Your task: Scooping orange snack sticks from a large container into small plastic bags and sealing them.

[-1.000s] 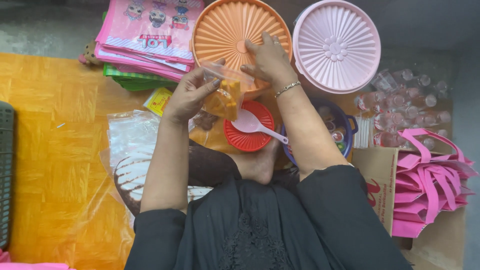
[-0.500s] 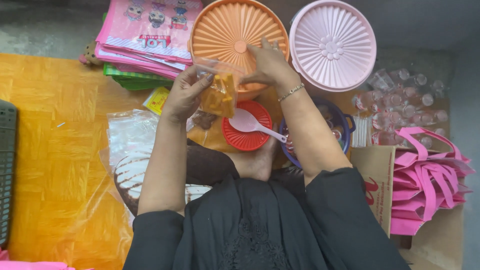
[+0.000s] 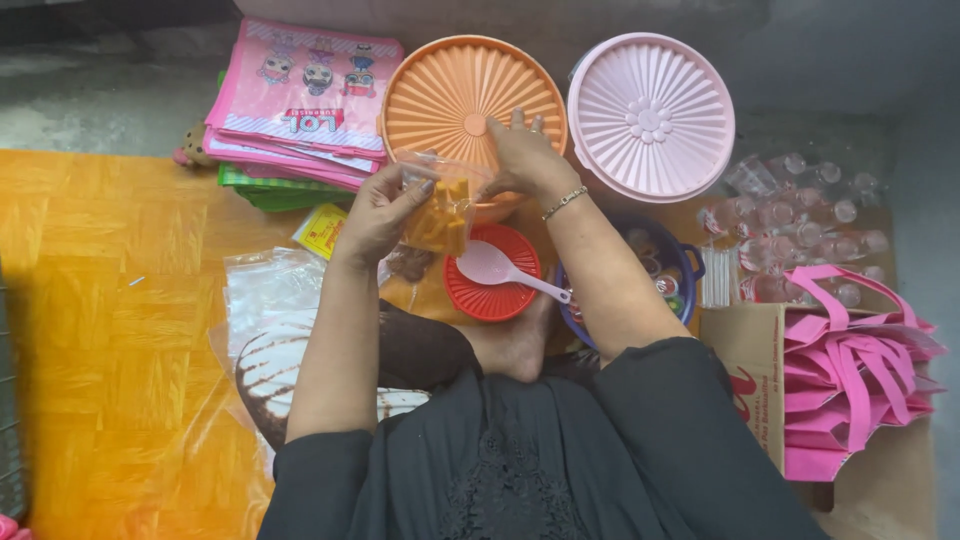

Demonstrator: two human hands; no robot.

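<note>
Both hands hold a small clear plastic bag [image 3: 443, 212] filled with yellow-orange snack pieces, raised above the floor. My left hand [image 3: 378, 212] grips its left side. My right hand [image 3: 522, 158] pinches the bag's top right edge, in front of a round orange ribbed lid [image 3: 445, 88]. Below the bag sits a small red round lid [image 3: 480, 290] with a pale pink plastic spoon [image 3: 500, 270] lying across it.
A round pink ribbed lid [image 3: 650, 115] lies at the right. A stack of pink printed bags [image 3: 300, 100] is at the upper left. Clear plastic bags [image 3: 265, 290], a blue bowl [image 3: 672, 262] of small items, small clear cups [image 3: 800, 215] and a carton [image 3: 745, 360] with pink bags [image 3: 860, 370] surround me on an orange mat [image 3: 100, 330].
Both hands have kept the bag and shifted slightly; the right hand has worked along the bag's top edge. The view has drifted a little.
</note>
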